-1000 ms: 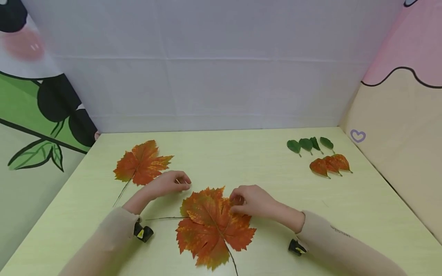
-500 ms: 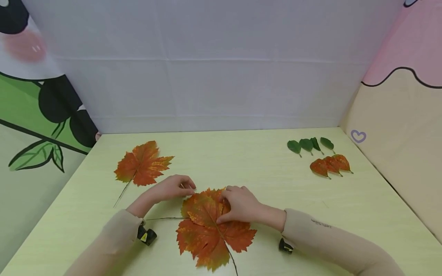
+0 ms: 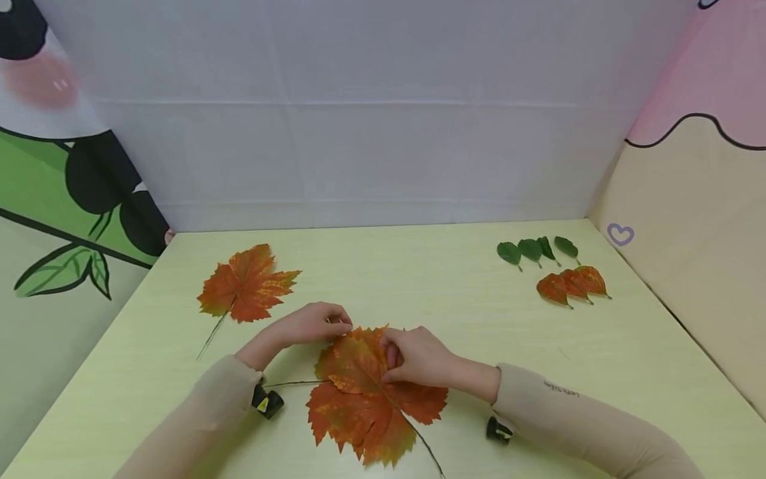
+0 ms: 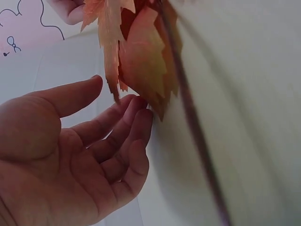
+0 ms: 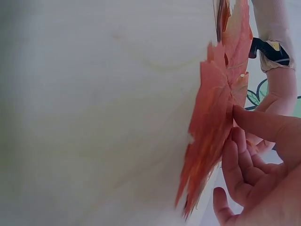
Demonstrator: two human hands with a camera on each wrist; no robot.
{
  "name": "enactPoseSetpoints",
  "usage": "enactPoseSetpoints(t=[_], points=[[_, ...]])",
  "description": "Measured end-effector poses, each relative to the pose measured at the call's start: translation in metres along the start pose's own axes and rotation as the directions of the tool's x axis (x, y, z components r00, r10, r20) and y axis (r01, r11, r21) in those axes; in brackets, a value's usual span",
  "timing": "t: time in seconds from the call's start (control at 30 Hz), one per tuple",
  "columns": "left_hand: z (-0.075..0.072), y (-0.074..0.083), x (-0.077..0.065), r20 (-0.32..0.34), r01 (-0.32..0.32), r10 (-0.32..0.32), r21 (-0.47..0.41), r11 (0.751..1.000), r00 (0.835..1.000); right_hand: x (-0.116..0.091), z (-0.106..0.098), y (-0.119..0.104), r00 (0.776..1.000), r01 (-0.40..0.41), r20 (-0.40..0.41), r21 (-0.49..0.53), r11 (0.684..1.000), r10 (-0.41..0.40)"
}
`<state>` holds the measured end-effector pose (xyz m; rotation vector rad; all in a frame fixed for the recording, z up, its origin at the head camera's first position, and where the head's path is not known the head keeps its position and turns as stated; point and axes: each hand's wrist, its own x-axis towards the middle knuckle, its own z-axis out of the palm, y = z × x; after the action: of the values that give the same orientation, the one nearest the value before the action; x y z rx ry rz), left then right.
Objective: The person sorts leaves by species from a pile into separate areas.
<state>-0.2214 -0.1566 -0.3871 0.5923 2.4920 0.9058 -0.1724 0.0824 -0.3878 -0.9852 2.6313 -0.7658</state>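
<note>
Two large orange-red maple leaves overlap near the front middle of the table. The upper maple leaf [image 3: 359, 412] has a dark stem running to the lower right; the lower leaf's stem [image 3: 296, 383] points left. My right hand [image 3: 419, 356] pinches the upper leaf near its middle between thumb and fingers, as the right wrist view also shows at the leaf [image 5: 211, 108]. My left hand [image 3: 317, 322] is at the leaves' far left edge. In the left wrist view, its fingertips touch or nearly touch a leaf tip [image 4: 146, 61], with the thumb apart.
Another maple leaf [image 3: 245, 283] with a thin stem lies at the back left of the pale table [image 3: 407, 273]. At the back right lie several small green leaves [image 3: 530, 250] in a row, with several small orange leaves [image 3: 574, 286] in front. Printed cloth surrounds the table.
My right hand has moved left onto the leaf and taken hold of it. The upper leaf's stem has swung to the right. My left hand has shifted right to the leaves' edge.
</note>
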Motion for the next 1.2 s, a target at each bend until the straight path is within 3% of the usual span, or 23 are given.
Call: enactPoseSetpoints(t=[0.33, 0.63, 0.87, 1.07, 1.2], points=[[0.006, 0.011, 0.016, 0.045, -0.01, 0.007, 0.074, 0.997, 0.999, 0.002, 0.002, 0.0, 1.0, 0.013, -0.006, 0.02, 1.0, -0.013], [0.011, 0.016, 0.023, 0.022, -0.015, 0.013, 0.088, 0.996, 1.0, -0.005, -0.004, 0.0, 0.999, 0.051, 0.008, 0.042, 0.998, -0.052], [0.006, 0.012, 0.02, -0.065, 0.013, -0.011, 0.033, 0.999, 0.998, -0.012, -0.011, 0.006, 0.998, 0.059, 0.028, 0.035, 0.998, -0.06], [-0.006, 0.005, 0.018, -0.081, 0.069, -0.073, -0.059, 0.996, 0.994, -0.015, -0.02, 0.009, 0.998, 0.049, 0.041, 0.012, 0.999, -0.049], [-0.016, 0.001, 0.015, -0.104, 0.068, -0.077, -0.091, 0.994, 0.992, -0.017, -0.025, 0.012, 0.998, 0.034, 0.046, 0.019, 0.999, -0.035]])
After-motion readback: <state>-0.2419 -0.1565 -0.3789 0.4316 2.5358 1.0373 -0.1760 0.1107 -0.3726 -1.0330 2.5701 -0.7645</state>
